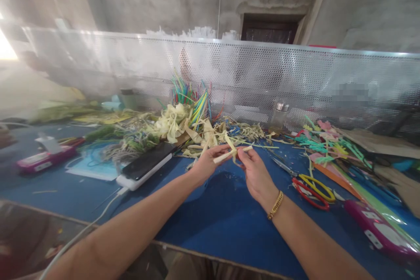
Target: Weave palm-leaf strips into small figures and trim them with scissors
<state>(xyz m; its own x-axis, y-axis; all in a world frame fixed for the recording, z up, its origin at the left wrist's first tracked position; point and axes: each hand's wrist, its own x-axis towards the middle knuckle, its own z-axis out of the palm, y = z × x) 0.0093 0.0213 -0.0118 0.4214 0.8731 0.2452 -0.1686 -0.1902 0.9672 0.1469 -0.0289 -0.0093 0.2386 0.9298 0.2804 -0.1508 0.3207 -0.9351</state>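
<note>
Above the blue table my left hand [209, 162] and my right hand [253, 169] meet, fingers pinched on a pale yellow folded strip [226, 156]. One length of it lies along the left fingers, while another end stands up between the hands and a loop hangs below. Whether it is leaf, husk or paper I cannot tell. A gold bracelet [275, 205] circles my right wrist. Just beyond the hands spreads a heap of dry pale strips [210, 133]. Red and yellow handled scissors [308, 186] lie to the right of my right hand.
A phone [147, 162] rests on a white power bank with a cable, left. Purple power strips [377, 227] sit at both sides. Coloured stems [197, 100], a glass bottle [280, 116] and a perforated metal screen [210, 61] stand behind. Green and pink craft pieces [331, 140] lie right.
</note>
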